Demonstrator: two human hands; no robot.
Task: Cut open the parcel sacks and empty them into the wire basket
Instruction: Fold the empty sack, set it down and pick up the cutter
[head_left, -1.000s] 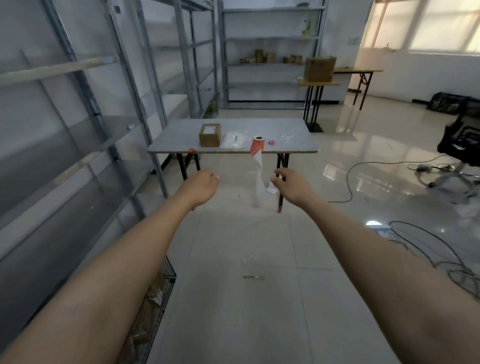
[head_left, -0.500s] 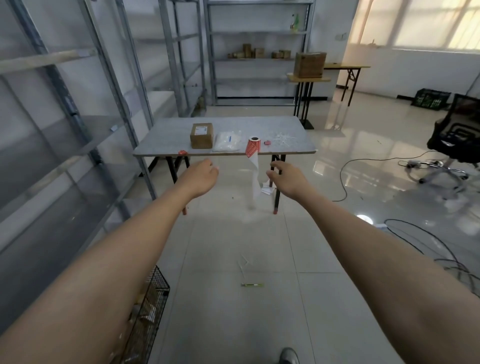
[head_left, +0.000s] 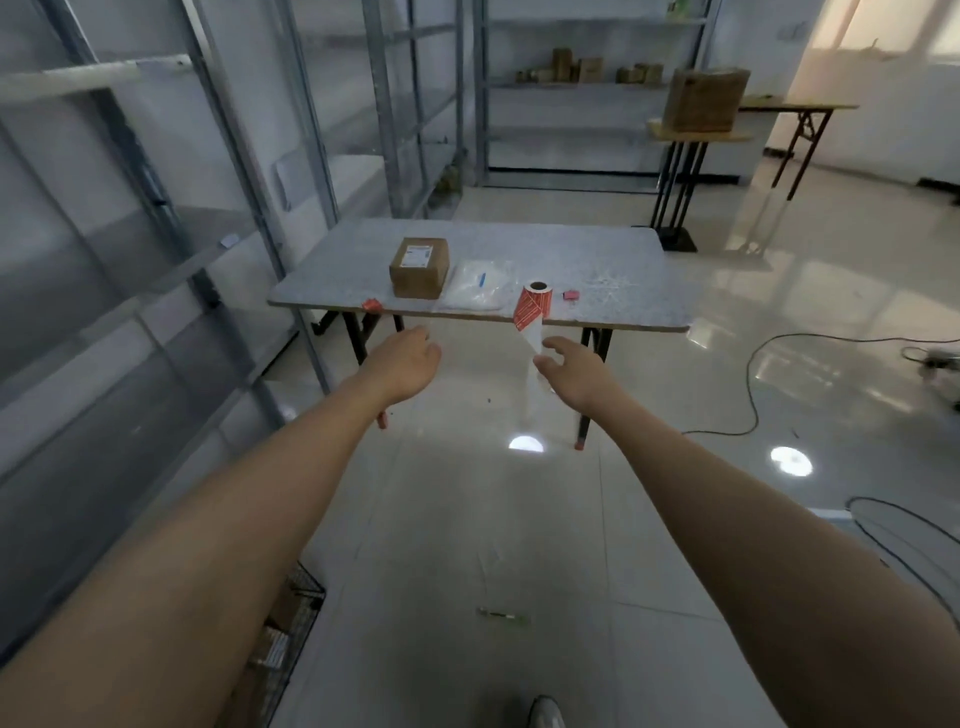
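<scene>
Lower left, the wire basket (head_left: 305, 597) stands on the floor beside the shelving (head_left: 218, 156), partly hidden by the left forearm, with brown items inside. A thin stick (head_left: 500, 616) lies on the tiles.

The left hand (head_left: 408, 364) hangs with loosely curled fingers and grasps nothing. The right hand (head_left: 574, 374) is released, fingers spread, just beside a pale backing strip (head_left: 531, 387); contact cannot be determined.

The strip hangs from a roll of red labels (head_left: 535, 301) at the near edge of the grey table (head_left: 623, 291); its print is illegible. The clear plastic sack (head_left: 475, 286) lies flat on the table, between the roll and a cardboard box (head_left: 420, 273). The white label (head_left: 418, 254) on the box is too small to read.

A larger carton (head_left: 704, 101) stands on a far table.
</scene>
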